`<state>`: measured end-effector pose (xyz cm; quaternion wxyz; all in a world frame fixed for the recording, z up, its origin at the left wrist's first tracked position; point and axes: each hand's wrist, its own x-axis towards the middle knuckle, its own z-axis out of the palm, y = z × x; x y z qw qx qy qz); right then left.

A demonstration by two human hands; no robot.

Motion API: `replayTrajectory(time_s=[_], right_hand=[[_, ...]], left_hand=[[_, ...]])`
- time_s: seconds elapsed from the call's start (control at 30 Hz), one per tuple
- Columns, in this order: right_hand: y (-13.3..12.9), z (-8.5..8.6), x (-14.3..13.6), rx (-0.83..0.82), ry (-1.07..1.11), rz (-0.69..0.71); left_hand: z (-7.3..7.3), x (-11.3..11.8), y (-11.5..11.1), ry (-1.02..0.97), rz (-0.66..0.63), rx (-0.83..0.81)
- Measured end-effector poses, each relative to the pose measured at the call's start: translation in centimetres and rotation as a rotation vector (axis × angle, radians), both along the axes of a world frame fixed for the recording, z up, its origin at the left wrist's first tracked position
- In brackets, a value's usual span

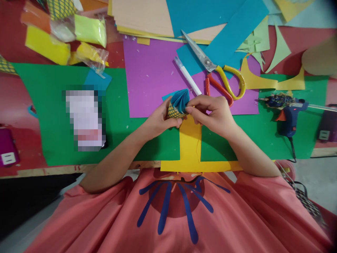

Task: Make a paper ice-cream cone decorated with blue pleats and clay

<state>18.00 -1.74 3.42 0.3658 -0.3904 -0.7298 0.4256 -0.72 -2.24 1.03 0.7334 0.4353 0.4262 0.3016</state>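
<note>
My left hand (159, 120) is closed around a small rolled paper piece (174, 111), yellow with a dark criss-cross pattern. Pleated blue paper (181, 99) sticks up out of its top. On the right side, the thumb and fingertips of my right hand (217, 113) pinch the edge of the blue paper. Just behind the hands lie a white marker (188, 76) and scissors (206, 62) with red and yellow handles, blades apart. A yellow paper strip (190, 138) runs beneath the hands toward the table's front edge.
A glue gun (288, 117) with its cord lies at the right. To the left is a blurred-out phone (85, 119). Bags of yellow clay (91, 30) sit at the back left. Stacked coloured sheets (144, 15) and green paper scraps (279, 49) lie along the back.
</note>
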Motion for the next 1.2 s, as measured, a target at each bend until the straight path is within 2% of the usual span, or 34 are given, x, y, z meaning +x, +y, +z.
replayTrajectory(time_s=[0.17,0.27,0.33,0.6,0.7,0.8,1.2], right_hand=[[0.07,0.02,0.19,0.042,-0.009,0.041],[-0.06,0.02,0.12,0.114,-0.013,0.025],[-0.13,0.09,0.07,0.102,0.003,0.039],[-0.12,0.13,-0.07,-0.169,0.211,0.094],[-0.17,-0.06,-0.18,-0.303,0.267,0.101],[-0.21,-0.08,-0.30,-0.369,0.281,0.093],[-0.02,-0.09,-0.15,-0.159,0.131,0.086]], left_hand=[[0.93,-0.18,0.07,0.047,-0.065,-0.123],[0.94,-0.26,0.02,0.018,-0.104,-0.170],[0.84,-0.26,-0.01,-0.023,-0.103,-0.193],[0.45,-0.23,-0.03,-0.175,-0.119,-0.243],[0.24,-0.30,-0.10,-0.167,-0.110,-0.229],[0.12,-0.31,-0.15,-0.138,-0.098,-0.214],[0.54,-0.07,0.03,-0.064,-0.063,-0.212]])
